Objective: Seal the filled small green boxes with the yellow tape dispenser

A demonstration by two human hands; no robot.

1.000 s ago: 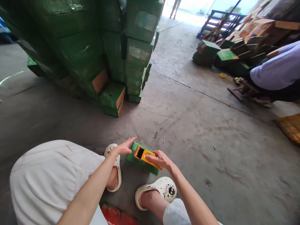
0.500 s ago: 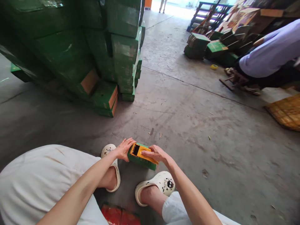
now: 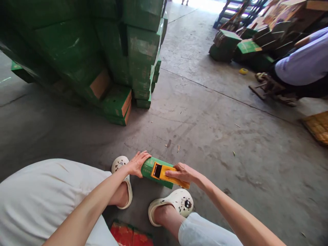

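A small green box (image 3: 159, 181) with pale printing lies on the floor between my feet. My left hand (image 3: 138, 164) grips its left end, fingers over the top and thumb down the near side. In my right hand (image 3: 183, 172) is a yellow hand tool (image 3: 167, 175) with a dark opening at its front; I cannot make out its exact kind. The tool's front lies over the box's right half, and its back end sticks out past the box. My right fingers are wrapped around it, with the thumb on top.
Green cartons (image 3: 143, 44) are stacked high at left. A low red item (image 3: 130, 235) is by my legs. At right, a person in a lilac shirt (image 3: 302, 65) sits low near more green boxes (image 3: 248, 46), a yellow roll (image 3: 243, 71) and a woven item (image 3: 317, 126).
My right hand has slid the yellow tool right along the box, baring more of its printed top. My left hand stays at the left end. The view has shifted slightly.
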